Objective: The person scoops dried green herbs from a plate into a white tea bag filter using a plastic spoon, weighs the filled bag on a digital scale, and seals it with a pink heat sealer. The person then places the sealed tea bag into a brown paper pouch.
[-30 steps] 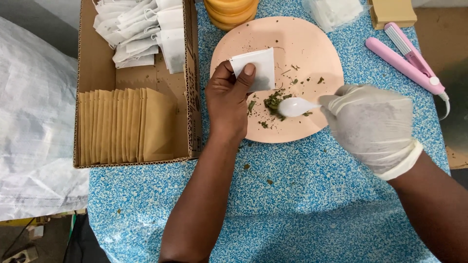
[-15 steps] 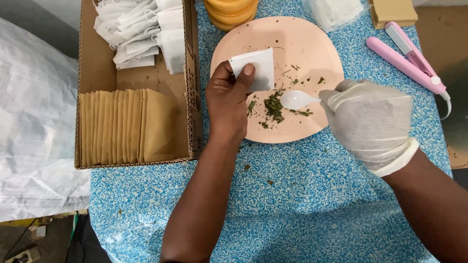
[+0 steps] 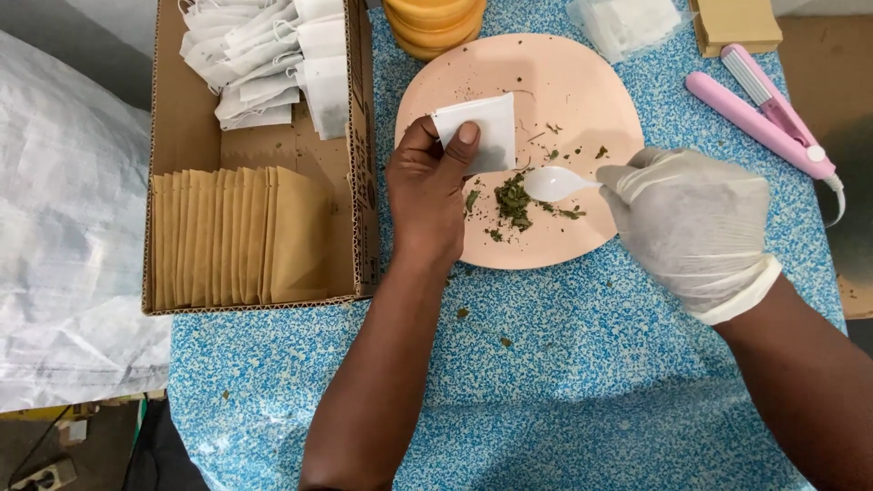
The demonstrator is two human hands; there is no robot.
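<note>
**K:** Hands status?

**R:** Left hand [image 3: 427, 195] bare, thumb and fingers pinched on a small white filter bag [image 3: 479, 130], held over the pink plate [image 3: 582, 82] at about 10 o'clock on it. Right hand [image 3: 691, 223], in a white glove, closed around the handle of a white plastic spoon [image 3: 550, 182].

**K:** Spoon position?

**R:** Bowl at plate centre, touching the pile of dried green herb [image 3: 514, 200] (loose flakes scattered around it). Bag sits just at 11 o'clock of the pile.

**K:** Arm pose?

**R:** Left forearm enters from 6 o'clock, right from 4 o'clock. Hands near each other, not touching.
</note>
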